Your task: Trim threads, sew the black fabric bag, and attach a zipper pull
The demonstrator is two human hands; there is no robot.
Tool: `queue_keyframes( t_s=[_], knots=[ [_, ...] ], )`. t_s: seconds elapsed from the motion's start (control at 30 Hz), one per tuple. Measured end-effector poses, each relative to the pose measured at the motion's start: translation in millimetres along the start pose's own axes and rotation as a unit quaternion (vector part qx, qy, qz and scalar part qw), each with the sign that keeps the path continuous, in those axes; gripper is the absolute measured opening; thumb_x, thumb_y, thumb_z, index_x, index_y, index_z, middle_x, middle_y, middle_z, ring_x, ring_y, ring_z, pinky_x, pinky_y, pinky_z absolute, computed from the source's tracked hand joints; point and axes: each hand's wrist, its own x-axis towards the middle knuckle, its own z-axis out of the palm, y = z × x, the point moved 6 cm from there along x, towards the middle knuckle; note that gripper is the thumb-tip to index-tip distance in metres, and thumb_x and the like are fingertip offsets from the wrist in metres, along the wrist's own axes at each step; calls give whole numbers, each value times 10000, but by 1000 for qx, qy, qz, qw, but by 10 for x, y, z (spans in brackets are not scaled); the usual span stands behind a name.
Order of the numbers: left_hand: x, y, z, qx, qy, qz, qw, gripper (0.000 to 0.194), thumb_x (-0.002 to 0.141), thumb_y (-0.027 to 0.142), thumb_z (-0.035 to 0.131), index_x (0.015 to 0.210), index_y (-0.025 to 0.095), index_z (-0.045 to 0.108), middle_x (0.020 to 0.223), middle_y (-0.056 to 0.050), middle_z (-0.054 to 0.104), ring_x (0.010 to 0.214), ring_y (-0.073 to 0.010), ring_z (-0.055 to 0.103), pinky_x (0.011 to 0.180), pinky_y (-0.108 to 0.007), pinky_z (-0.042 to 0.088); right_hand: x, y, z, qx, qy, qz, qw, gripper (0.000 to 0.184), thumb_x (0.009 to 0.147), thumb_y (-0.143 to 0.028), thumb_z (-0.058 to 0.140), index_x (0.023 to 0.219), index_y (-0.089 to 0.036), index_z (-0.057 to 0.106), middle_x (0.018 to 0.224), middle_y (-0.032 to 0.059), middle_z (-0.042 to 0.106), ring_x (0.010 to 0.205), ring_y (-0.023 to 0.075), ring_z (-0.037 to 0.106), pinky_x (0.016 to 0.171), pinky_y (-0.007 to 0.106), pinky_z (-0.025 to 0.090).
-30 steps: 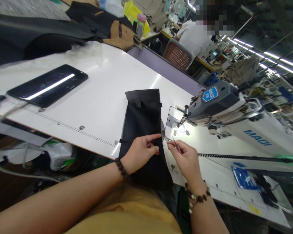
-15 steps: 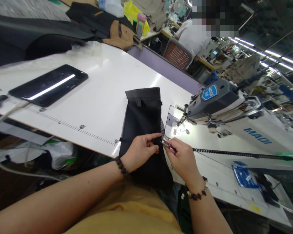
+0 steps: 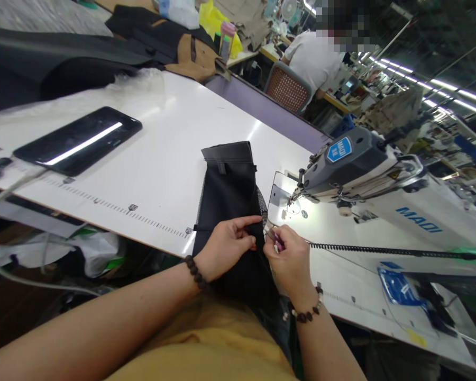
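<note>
A black mesh-and-fabric piece (image 3: 230,185) lies across the front edge of the white sewing table (image 3: 158,159) and hangs down toward my lap. My left hand (image 3: 228,248) pinches the piece near its right edge, fingers closed on the cloth. My right hand (image 3: 287,259) is closed around a small pink-handled thread snipper (image 3: 275,241), its tip touching the fabric edge right beside my left fingertips. A bead bracelet sits on each wrist.
A grey and white sewing machine (image 3: 373,180) stands to the right, its needle plate (image 3: 285,203) lit. A black tablet (image 3: 79,140) lies at the left. Dark fabric piles (image 3: 63,58) sit behind. A coiled cord (image 3: 381,250) crosses the table. Another person (image 3: 313,58) sits at the back.
My right hand has moved left with the snipper, from a gap away to right against the fabric edge by my left fingers. My left hand has stayed on the cloth.
</note>
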Motion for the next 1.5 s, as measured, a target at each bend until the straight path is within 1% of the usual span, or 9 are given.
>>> queue_keyframes(
  t_s=[0.2,0.37,0.53,0.63,0.73,1.03,1.17,1.37,1.5],
  knots=[
    [-8,30,14,-9,-3,-13,1000,475,641,78,542,1116,92,563,549,48,535,546,-86,520,588,-201,415,-20,90,47,70,-23,58,996,132,718,-146,473,597,-190,442,552,-47,377,502,112,372,490,240,286],
    [-6,39,14,-24,3,-21,999,465,648,40,536,1112,70,557,540,53,533,540,-74,516,587,-187,413,1,111,46,66,-26,54,996,108,721,-145,493,618,-177,487,568,-40,410,529,113,397,509,241,299],
    [-17,34,31,-69,-4,-37,997,465,658,17,525,1120,59,541,540,58,549,528,-62,517,580,-173,420,-12,241,-83,112,-34,102,988,135,804,-214,521,677,-181,553,554,-48,428,498,103,398,477,224,315],
    [-22,37,34,-74,-8,-41,996,458,662,8,521,1118,55,542,534,57,554,532,-62,524,589,-172,425,15,193,-137,106,-56,42,992,95,824,-191,515,809,-185,608,703,-3,554,631,130,505,582,241,389],
    [-19,42,23,-69,-4,-38,997,454,659,9,526,1111,57,550,529,54,553,541,-72,535,603,-183,436,32,102,-96,90,-96,-14,991,157,814,-135,493,901,-182,615,799,35,595,735,166,548,653,270,417],
    [-10,30,22,-47,-5,-29,998,455,662,3,530,1113,62,555,541,47,556,551,-79,539,606,-189,437,89,-58,-72,-12,-129,-112,985,169,811,-119,449,851,-146,611,777,61,599,699,175,553,617,268,403],
    [1,-2,18,-46,-5,-23,999,458,654,23,544,1109,70,563,552,40,556,541,-84,530,601,-201,427,116,-115,-55,-75,-146,-151,975,135,789,-137,468,755,-157,597,701,42,568,642,171,524,567,266,357],
    [18,-5,7,-40,6,-18,999,469,640,33,553,1107,73,567,566,35,562,541,-83,515,580,-196,404,87,-126,14,-59,-47,-97,992,105,691,-100,468,650,-165,540,625,14,503,567,145,463,541,259,339],
    [1,9,-13,-38,23,-23,999,475,652,11,521,1121,81,559,534,55,537,524,-70,511,566,-178,402,101,166,-115,-28,61,14,998,99,716,-141,488,634,-167,537,572,-14,461,518,127,418,500,249,328]
  ],
)
